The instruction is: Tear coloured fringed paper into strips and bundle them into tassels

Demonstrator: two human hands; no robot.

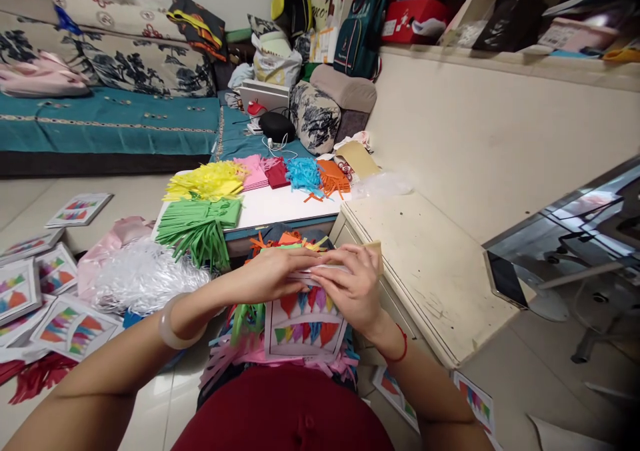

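On my lap lies a flat white packet (307, 334) printed with rows of colourful tassels. My left hand (283, 272) presses along its folded upper edge with the fingers held together. My right hand (353, 287) pinches the same edge from the right, thumb in front and fingers behind. A tan strip (376, 254) sticks out behind the right fingers; its far end is hidden. Under the packet, pink tissue fringe (227, 357) and other coloured fringes cover my legs.
Ahead, a white table (270, 209) bears yellow (205, 181), green (200, 221), blue (303, 174) and orange fringed paper (333, 177). Several printed packets (75, 327) lie at left beside a silvery plastic bundle (150, 271). A cream cabinet (425, 257) with a phone (505, 279) stands at right.
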